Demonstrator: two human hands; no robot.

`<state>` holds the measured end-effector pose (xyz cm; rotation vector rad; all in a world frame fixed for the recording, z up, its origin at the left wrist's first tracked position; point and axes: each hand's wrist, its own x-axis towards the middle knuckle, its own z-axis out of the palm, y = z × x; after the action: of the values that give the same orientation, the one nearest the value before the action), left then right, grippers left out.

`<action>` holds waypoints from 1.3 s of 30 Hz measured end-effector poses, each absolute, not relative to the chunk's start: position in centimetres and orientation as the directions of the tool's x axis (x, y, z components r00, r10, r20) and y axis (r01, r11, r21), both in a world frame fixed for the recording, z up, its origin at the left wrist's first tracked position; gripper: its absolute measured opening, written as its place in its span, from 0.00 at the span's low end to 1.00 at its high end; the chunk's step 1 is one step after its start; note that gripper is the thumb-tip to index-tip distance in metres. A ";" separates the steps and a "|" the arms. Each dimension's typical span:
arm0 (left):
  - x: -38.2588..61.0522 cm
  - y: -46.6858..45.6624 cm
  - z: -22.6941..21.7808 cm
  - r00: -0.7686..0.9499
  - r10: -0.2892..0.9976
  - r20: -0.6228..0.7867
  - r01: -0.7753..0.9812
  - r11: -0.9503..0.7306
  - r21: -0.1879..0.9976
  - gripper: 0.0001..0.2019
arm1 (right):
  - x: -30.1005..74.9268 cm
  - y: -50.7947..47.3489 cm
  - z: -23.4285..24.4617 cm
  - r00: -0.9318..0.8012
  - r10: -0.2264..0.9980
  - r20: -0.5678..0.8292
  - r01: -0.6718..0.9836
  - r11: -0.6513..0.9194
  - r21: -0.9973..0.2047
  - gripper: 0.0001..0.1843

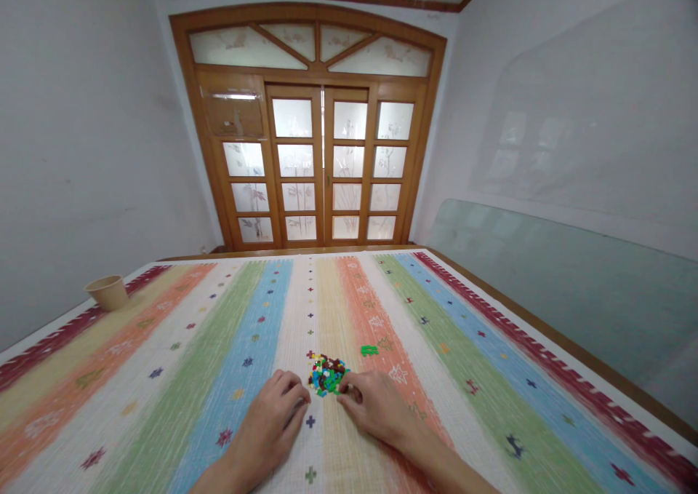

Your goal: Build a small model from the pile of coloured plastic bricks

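Tiny plastic bricks, light and stiff, best pinched by edges, between curled fingers of left hand and right hand, any pinch unclear.

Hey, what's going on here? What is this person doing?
A person is working with bare hands on a striped cloth. Their left hand and right hand sit on either side of a small heap of multicoloured plastic pieces, close against it. Whether either hand holds a piece is hard to tell. One green piece lies apart beyond the heap, and a beige cup sits far off to the left.
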<state>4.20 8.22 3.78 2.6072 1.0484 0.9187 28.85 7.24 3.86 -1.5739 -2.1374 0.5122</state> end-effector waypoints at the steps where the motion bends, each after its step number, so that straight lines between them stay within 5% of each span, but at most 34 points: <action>1: 4.2 8.2 3.8 0.557 0.676 0.482 0.561 -0.735 0.381 0.08 | 28.8 7.3 3.9 -0.256 0.959 0.125 0.796 0.282 -0.536 0.09; 39: 4.3 8.1 4.2 0.550 0.663 0.508 0.545 -0.746 0.383 0.08 | 30.7 8.6 4.5 -0.123 0.974 0.191 0.802 0.211 -0.558 0.09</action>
<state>4.26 8.13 4.19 2.6035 1.0252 0.9675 30.72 8.62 4.53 -1.6396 -1.9766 0.4371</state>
